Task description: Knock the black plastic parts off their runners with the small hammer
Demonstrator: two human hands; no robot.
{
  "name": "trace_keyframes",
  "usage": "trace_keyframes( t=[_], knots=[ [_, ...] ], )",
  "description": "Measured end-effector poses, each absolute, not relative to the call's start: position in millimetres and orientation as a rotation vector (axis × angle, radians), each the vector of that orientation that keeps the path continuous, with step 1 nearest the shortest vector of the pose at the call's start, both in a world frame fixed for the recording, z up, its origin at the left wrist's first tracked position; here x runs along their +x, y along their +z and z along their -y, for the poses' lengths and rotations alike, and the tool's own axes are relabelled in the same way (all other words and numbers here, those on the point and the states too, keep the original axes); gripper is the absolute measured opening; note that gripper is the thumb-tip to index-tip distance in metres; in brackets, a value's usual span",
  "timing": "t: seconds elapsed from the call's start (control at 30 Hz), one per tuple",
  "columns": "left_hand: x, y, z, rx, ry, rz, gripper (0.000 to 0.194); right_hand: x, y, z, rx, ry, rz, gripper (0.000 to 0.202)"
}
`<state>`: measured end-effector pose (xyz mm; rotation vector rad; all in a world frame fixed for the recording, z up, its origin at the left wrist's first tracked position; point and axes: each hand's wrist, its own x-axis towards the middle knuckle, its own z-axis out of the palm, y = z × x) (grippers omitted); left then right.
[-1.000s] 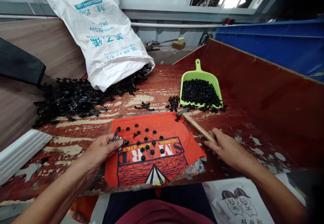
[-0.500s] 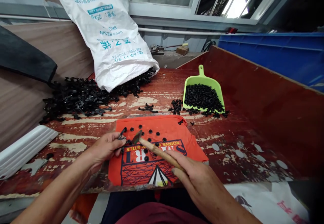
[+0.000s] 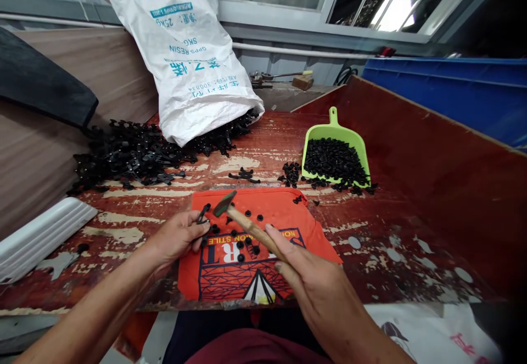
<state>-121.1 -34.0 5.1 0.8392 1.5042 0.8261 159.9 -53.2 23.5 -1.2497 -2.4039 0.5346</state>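
Observation:
Between the thumb and fingers of my left hand [image 3: 181, 238] is a small black plastic piece [image 3: 203, 213], held over the left part of an orange printed cloth [image 3: 296, 243]. My right hand [image 3: 308, 270] is wrapped round the wooden handle of a hammer [image 3: 257, 233]. The hammer's metal head is raised above the cloth, a little right of the plastic piece. Several small round black parts [image 3: 241, 245] lie scattered on the cloth, some of them hidden behind the hammer and my fingers.
A white sack [image 3: 197, 62] spills a heap of black plastic pieces [image 3: 135, 155] at the back left. A green dustpan [image 3: 362, 150] full of small black parts stands at the back right. A white plastic piece [image 3: 49, 238] lies left; a wooden board [image 3: 411, 150] borders the right.
The hammer head has risen and swung slightly away from the cloth. My left hand keeps its grip on the black piece in nearly the same place. The view has shifted slightly.

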Motion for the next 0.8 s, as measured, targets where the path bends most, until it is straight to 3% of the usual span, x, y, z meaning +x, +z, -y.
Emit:
trace_keyframes(
  t=[0.8],
  knots=[
    [-109,15,40,0.924,0.812,-1.556,0.043,154,14,59,-1.307,0.467,2.549,0.055]
  ],
)
